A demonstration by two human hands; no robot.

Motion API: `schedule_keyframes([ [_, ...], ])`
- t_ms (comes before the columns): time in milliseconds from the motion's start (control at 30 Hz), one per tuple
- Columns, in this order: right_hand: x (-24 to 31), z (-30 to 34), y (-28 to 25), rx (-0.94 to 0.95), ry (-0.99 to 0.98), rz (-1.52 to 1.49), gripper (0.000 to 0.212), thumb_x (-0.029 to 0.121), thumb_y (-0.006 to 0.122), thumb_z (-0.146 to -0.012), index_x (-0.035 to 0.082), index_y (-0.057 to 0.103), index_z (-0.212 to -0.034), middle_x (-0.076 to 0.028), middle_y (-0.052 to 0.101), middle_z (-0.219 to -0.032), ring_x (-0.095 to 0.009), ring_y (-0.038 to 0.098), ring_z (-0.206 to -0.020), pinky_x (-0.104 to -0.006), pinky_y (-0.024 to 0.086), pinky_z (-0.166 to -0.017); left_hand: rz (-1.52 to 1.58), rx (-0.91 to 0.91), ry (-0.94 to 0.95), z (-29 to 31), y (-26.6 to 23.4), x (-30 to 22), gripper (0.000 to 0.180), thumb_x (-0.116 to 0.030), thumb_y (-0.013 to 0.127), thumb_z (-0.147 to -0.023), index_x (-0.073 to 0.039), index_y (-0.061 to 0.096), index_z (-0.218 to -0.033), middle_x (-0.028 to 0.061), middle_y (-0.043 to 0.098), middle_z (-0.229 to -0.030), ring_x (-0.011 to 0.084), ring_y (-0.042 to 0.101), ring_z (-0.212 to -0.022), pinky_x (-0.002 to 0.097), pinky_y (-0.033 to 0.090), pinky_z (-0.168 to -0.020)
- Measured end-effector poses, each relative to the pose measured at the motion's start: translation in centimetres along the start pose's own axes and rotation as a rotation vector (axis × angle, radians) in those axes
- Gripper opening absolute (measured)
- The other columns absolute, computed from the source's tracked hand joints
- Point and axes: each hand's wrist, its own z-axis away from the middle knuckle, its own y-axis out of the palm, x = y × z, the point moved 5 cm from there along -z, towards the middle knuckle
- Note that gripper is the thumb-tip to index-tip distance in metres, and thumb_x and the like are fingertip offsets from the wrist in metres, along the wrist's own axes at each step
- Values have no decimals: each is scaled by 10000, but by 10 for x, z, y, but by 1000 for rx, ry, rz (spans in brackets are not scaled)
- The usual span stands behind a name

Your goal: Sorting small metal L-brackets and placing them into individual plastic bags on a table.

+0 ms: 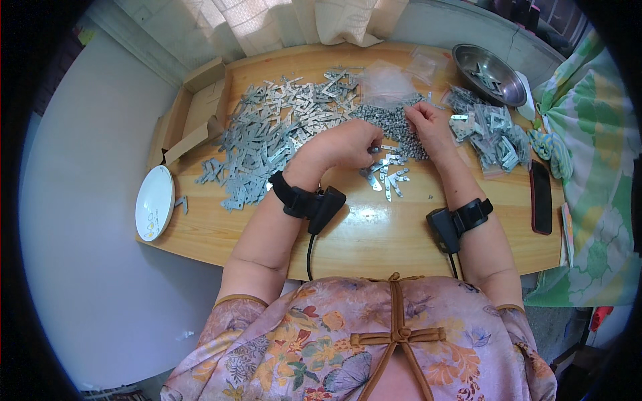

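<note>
My left hand point(356, 143) is closed, its fingertips curled down by a small cluster of flat metal corner brackets point(390, 179). What those fingers hold, if anything, is hidden. My right hand point(430, 130) is closed too, with thumb and forefinger pinched at the right side of a pile of small grey screws point(382, 119); anything in the pinch is too small to make out. To the left spreads a large heap of loose metal brackets point(264, 144), partly behind my left wrist.
An open cardboard box point(200, 110) and a white plate point(154, 204) stand at the left. Clear plastic bags point(386, 79) lie behind the screws. On the right are a steel bowl point(471, 80), bagged brackets point(496, 137), a striped cloth point(552, 150) and a phone point(541, 197).
</note>
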Motion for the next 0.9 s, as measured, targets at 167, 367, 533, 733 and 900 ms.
schedule_keyframes([
  [167,-3,-1,-2,-15,-17,66,216,215,593,-790,27,571,-685,19,498,-547,-63,429,-514,-231,337,-479,-22,104,-63,1,8,-1,199,-90,629,-643,-7,611,-823,159,616,-761,279,592,-715,326,461,-646],
  [367,10,2,2,142,-58,230,224,229,635,-747,15,581,-706,-5,543,-595,-81,469,-565,-247,381,-517,-10,86,-10,-1,12,4,236,-145,650,-624,-9,624,-814,131,621,-716,232,594,-653,309,459,-598],
  [533,32,16,15,529,-50,546,197,198,690,-667,44,604,-754,-42,599,-651,-124,539,-608,-269,425,-562,15,119,-8,-1,14,4,225,-154,656,-630,-14,626,-804,119,615,-686,205,586,-624,297,452,-576],
  [733,43,23,21,659,-104,820,168,181,655,-643,65,616,-759,-108,621,-731,-257,594,-698,-347,458,-621,43,171,-22,0,13,-1,214,-139,655,-645,-10,621,-813,110,618,-691,193,586,-619,288,456,-563],
  [900,43,21,19,648,-178,930,144,137,589,-646,81,615,-776,-119,619,-742,-292,593,-741,-377,461,-657,47,198,-22,1,14,-4,210,-119,655,-655,-5,617,-826,101,626,-713,193,590,-635,290,466,-579],
])
